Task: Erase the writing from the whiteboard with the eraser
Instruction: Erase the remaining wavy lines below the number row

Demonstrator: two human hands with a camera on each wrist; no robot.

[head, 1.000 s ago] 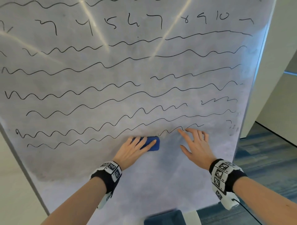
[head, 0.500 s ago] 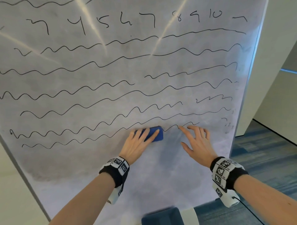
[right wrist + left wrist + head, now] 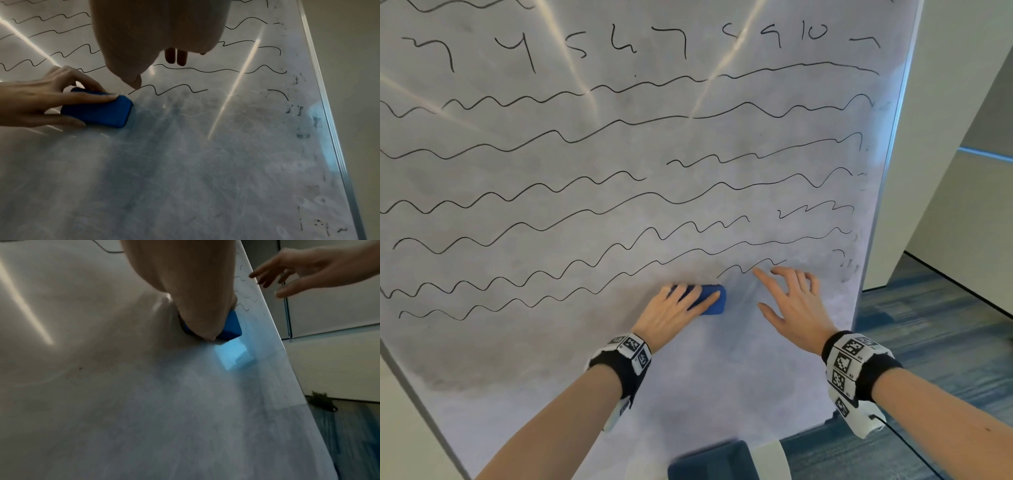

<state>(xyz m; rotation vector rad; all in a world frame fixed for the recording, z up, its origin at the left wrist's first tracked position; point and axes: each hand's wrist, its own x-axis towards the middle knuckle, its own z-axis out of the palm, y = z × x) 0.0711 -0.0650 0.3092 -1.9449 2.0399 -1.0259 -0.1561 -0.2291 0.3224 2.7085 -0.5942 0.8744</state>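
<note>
Barely any travel over the last second, honestly. Eraser (image 3: 710, 301) nudged up toward the short leftover squiggle (image 3: 751, 269), then back down a touch. Now sitting flat on the whiteboard (image 3: 688, 394), just below and left of that squiggle's left end. Squiggle itself looking about as long as before, so nothing wiped in that little wobble.

Left hand (image 3: 674, 311) wrapped round the eraser, fingers over the top edge, thumb along the bottom, pressing it to the board. Right hand (image 3: 796, 308) in the same spot as before, spread wide and holding nothing, index tip right by the squiggle. Touching the board or just hovering? Can't tell from these angles.

Meaning for the job: more of a reposition than a stroke. Cloudy wiped patch below and to the right of the eraser, so bottom corner mostly done, apart from some dark flecks (image 3: 298, 110) near the right edge. Loads left though: row of numbers (image 3: 619, 44) up top and a whole stack of wavy lines (image 3: 585, 219) above the hands, all untouched.

Best guess for the next bit: short swipe up and right over the squiggle, then long passes along each line. Possibly worth shifting the right hand first, parked right in the path as it is.
</note>
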